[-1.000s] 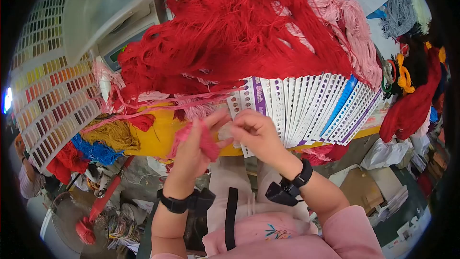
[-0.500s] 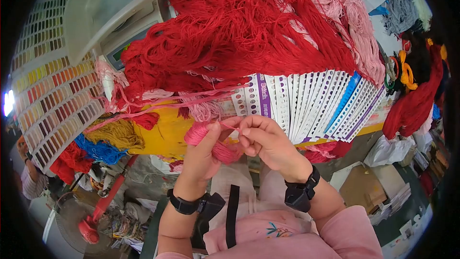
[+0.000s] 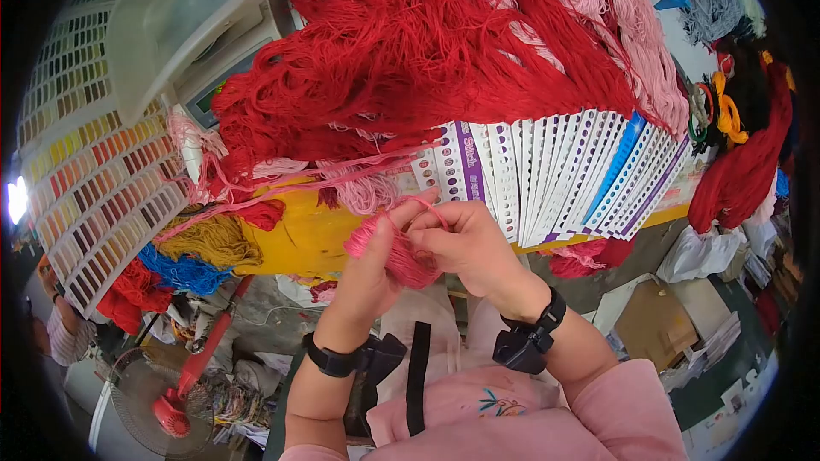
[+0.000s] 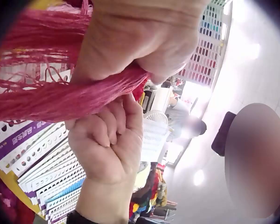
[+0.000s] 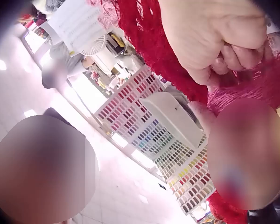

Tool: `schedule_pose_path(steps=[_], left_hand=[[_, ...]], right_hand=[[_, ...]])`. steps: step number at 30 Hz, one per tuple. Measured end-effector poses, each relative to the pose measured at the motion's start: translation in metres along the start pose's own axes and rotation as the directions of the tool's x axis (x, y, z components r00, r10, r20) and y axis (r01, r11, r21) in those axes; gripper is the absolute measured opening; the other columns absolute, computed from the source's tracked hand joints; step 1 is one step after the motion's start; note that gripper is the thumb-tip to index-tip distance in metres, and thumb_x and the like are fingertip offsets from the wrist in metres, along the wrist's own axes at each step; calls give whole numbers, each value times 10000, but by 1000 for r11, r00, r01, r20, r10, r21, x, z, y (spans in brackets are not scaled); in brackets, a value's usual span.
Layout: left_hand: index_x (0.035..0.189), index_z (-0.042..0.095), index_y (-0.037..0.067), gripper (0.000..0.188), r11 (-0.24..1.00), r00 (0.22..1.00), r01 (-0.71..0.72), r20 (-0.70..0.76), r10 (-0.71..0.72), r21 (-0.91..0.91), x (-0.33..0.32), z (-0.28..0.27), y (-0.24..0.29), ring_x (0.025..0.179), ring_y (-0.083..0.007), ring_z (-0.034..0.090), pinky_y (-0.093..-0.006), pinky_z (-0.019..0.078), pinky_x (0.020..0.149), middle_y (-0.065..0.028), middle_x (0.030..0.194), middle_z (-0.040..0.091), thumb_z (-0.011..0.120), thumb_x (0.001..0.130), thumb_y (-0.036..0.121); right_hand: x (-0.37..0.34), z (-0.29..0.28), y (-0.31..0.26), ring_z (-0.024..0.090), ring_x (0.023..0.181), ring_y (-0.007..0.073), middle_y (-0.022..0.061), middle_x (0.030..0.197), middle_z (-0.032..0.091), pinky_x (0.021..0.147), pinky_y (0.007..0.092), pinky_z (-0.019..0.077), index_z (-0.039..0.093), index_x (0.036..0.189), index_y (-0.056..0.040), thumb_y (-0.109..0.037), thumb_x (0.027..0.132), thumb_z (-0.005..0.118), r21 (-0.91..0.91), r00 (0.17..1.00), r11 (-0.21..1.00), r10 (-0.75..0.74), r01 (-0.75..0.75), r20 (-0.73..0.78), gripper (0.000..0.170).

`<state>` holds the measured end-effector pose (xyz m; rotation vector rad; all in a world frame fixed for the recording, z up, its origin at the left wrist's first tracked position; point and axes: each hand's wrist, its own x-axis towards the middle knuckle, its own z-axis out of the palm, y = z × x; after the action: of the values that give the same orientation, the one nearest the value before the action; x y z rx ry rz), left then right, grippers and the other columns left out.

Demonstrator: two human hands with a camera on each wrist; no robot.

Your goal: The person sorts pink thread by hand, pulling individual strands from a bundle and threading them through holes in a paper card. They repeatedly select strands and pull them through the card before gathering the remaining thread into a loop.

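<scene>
A skein of deep pink thread (image 3: 412,263) is in my left hand (image 3: 367,271), with the thumb laid along it. My right hand (image 3: 480,248) is right against the skein, fingers curled, and a strand of the pink thread loops over its index finger. In the left wrist view the skein (image 4: 51,100) stretches as a thick bundle out of the left hand (image 4: 135,39), and the right fist (image 4: 107,140) is just below it. Seen from the right wrist, the curled right fingers (image 5: 235,58) meet the pink strands (image 5: 252,88).
Red thread (image 3: 410,60) is heaped across the table, beside light pink hanks (image 3: 636,60). Punched white cards (image 3: 555,179) fan out at the yellow table edge (image 3: 312,235). A scale with a tray (image 3: 184,26) and a colour chart (image 3: 102,196) stand left; a fan (image 3: 166,405) is below.
The right hand has closed in on the skein, its strand now looping over the index finger. A second ago the hands were a little apart; the skein now sits slightly further right.
</scene>
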<state>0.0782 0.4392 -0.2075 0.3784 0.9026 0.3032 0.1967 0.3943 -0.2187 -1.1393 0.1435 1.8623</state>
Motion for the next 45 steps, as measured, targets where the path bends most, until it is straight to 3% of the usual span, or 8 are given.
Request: schedule_pose_path(steps=[22, 25, 27, 38, 40, 42, 43, 45], left_hand=[[1143, 371, -41, 420, 990, 997, 29, 76, -19, -141, 1, -8, 3, 1040, -196, 425, -318, 388, 836, -122, 1239, 323, 324, 865, 271], [1132, 364, -74, 446, 999, 999, -30, 13, 30, 17, 0, -4, 1, 1023, -226, 447, -333, 372, 861, -165, 1216, 341, 359, 852, 273], [1117, 394, -56, 409, 999, 1000, -4, 27, 6, -49, 1, -4, 0, 1033, -209, 435, -323, 373, 854, -143, 1225, 336, 379, 849, 252], [991, 508, -27, 321, 999, 998, -35, 50, 34, 3, 6, -7, -6, 1056, -212, 414, -329, 377, 845, -137, 1205, 362, 405, 846, 240], [918, 539, -19, 304, 995, 1000, 8, 11, -7, -96, 7, -11, -9, 1036, -220, 431, -337, 380, 841, -150, 1142, 424, 420, 839, 250], [891, 540, -14, 298, 994, 998, -14, -56, 8, -105, 6, -7, -7, 937, -200, 486, -314, 413, 774, -144, 1076, 474, 420, 839, 254], [865, 541, -8, 294, 993, 992, -36, -122, 22, -112, 6, -6, -6, 837, -179, 541, -290, 447, 707, -138, 1009, 523, 419, 839, 258], [844, 535, -1, 297, 995, 991, 75, -105, -82, -67, -3, -25, 2, 685, -144, 530, -257, 443, 605, -100, 871, 545, 412, 842, 269]], right_hand=[[-6, -6, -9, 379, 499, 11, -36, 558, 488, 429, 164, 291, 573, 722, 22, -35, 703, 550, -193, 1000, 981, -25, 28, 18, 64], [-6, -9, -5, 410, 504, 6, -19, 601, 509, 417, 155, 286, 578, 753, 0, -34, 706, 552, -145, 989, 978, -148, 149, 18, 64], [-6, -10, -5, 440, 536, 22, -15, 604, 513, 459, 165, 339, 576, 754, 11, -26, 707, 547, -437, 987, 885, -150, 160, 58, 67], [-9, -18, 7, 441, 582, 39, -4, 668, 497, 502, 178, 342, 537, 739, 13, -4, 710, 524, -281, 913, 872, -404, 401, 49, 36], [-12, -19, 3, 446, 603, 47, 7, 718, 507, 517, 179, 347, 528, 747, 9, 4, 716, 517, -136, 922, 912, -381, 387, 67, 34], [-20, -29, -10, 438, 568, 56, 24, 756, 506, 501, 181, 352, 517, 752, -1, -13, 729, 521, 111, 949, 977, 143, -180, 282, 26], [-21, -36, -12, 438, 568, 56, 24, 756, 506, 501, 181, 352, 517, 752, -1, -13, 729, 521, 113, 949, 977, 143, -181, 281, 26], [-26, -52, -17, 406, 479, 50, 38, 750, 513, 443, 185, 339, 503, 725, -21, -50, 756, 511, -501, 859, 702, -463, 506, 219, 43]])
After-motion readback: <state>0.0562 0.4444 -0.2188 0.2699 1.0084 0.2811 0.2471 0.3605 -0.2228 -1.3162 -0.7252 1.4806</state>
